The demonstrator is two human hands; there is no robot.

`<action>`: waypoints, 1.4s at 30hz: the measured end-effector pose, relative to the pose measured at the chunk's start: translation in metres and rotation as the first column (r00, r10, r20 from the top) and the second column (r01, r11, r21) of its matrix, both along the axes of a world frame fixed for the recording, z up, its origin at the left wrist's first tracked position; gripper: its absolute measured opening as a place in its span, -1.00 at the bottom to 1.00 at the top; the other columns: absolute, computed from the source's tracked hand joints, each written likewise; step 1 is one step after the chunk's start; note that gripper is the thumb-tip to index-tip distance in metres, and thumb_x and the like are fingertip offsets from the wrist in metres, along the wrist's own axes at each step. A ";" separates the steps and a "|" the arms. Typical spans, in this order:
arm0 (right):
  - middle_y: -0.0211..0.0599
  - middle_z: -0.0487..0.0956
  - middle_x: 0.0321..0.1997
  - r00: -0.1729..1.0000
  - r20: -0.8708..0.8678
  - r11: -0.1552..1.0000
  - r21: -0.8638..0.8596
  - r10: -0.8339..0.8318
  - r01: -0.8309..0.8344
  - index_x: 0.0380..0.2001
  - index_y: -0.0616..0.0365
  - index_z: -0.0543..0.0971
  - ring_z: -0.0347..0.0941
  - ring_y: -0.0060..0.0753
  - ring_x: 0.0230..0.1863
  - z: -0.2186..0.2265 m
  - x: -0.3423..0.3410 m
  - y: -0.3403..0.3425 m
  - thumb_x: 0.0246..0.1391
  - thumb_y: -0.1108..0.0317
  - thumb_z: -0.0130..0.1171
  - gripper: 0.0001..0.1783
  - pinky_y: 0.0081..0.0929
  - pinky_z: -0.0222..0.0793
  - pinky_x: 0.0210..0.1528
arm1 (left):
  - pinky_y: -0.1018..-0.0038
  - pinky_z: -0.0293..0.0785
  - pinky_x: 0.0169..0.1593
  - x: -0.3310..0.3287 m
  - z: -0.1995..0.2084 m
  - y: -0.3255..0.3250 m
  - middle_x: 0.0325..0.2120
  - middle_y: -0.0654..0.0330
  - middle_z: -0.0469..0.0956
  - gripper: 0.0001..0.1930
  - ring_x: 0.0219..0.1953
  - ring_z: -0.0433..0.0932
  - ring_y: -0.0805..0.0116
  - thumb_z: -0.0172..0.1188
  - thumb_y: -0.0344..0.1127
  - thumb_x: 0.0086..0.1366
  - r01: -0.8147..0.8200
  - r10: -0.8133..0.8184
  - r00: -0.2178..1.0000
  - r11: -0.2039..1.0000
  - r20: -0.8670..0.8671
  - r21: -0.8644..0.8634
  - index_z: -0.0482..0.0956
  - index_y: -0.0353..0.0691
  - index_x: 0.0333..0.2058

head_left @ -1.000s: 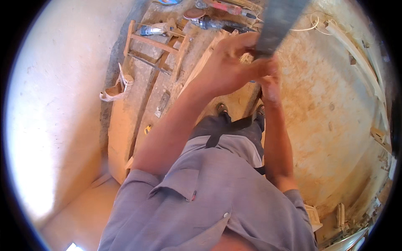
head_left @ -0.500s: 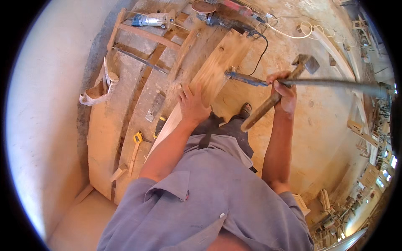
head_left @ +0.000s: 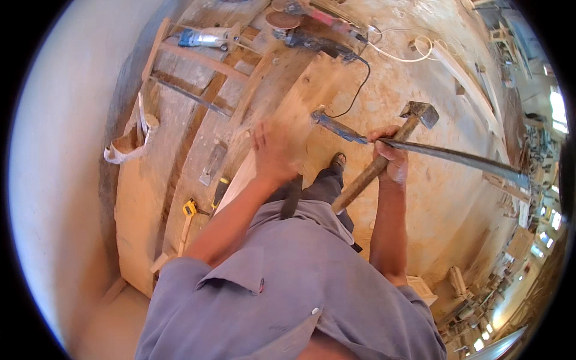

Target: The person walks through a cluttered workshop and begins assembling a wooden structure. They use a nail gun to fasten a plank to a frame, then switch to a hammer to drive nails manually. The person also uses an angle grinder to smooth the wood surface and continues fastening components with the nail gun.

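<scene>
My right hand (head_left: 391, 157) is closed around the wooden handle of a hammer (head_left: 362, 183) and a long metal bar clamp (head_left: 456, 157) together. The hammer's head points up and away from me. Toward the left, the clamp's bluish end (head_left: 342, 127) reaches the edge of a wooden plank (head_left: 307, 87); whether they touch I cannot tell. Over the plank's near part lies my left hand (head_left: 273, 157), smeared by motion, fingers apart and holding nothing.
An angle grinder (head_left: 312, 42) with a cord lies beyond the plank. A blue and silver power tool (head_left: 204, 39) sits at the far left. Nearer are a yellow tape measure (head_left: 190, 207), a yellow-black handled tool (head_left: 221, 189) and a torn white container (head_left: 129, 147). Timber lines the right.
The whole view has shifted a little. My right hand's hammer and clamp have turned slightly, the clamp's right end sinking lower. My left hand now blurs with movement over the plank.
</scene>
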State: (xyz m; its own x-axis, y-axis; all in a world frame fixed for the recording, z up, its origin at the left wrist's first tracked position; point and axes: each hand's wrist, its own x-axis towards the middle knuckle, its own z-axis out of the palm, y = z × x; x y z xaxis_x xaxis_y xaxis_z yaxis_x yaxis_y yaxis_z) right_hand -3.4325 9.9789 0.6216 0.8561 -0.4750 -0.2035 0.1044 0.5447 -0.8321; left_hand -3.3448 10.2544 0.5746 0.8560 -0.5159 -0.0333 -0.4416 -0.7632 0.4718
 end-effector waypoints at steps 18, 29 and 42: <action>-0.31 0.44 -0.69 0.699 -0.698 0.958 0.280 0.154 0.069 -0.54 0.15 0.47 0.36 -0.41 -0.72 -0.111 -0.099 0.028 -0.02 0.42 0.33 -0.80 -0.38 0.28 -0.65 | 0.55 0.09 -0.58 -0.009 0.174 -0.195 -0.70 0.52 0.32 -0.62 -0.61 0.18 0.70 0.39 -0.14 0.32 -0.105 -0.507 0.739 0.565 -0.444 -0.819 0.56 -0.25 -0.57; -0.33 0.38 -0.70 0.881 -0.469 0.941 0.321 0.056 0.111 -0.47 0.13 0.38 0.31 -0.44 -0.75 -0.097 -0.114 0.040 0.00 0.46 0.28 -0.77 -0.44 0.23 -0.68 | 0.56 0.28 -0.58 0.000 0.174 -0.189 -0.74 0.33 0.45 -0.60 -0.68 0.39 0.58 0.38 -0.28 0.29 -0.253 -0.444 0.722 0.546 -0.531 -0.799 0.45 -0.19 -0.69; -0.14 0.59 -0.27 0.933 -0.297 0.765 0.546 -0.204 0.341 -0.13 0.26 0.48 0.59 -0.22 -0.33 -0.092 -0.103 0.045 0.16 0.31 0.30 -0.68 -0.28 0.57 -0.32 | 0.52 0.37 -0.43 -0.071 0.163 -0.194 -0.59 0.36 0.56 -0.90 -0.47 0.42 0.64 0.32 -0.42 0.26 0.228 -0.830 0.228 0.553 -0.509 -0.801 0.66 -0.33 -0.40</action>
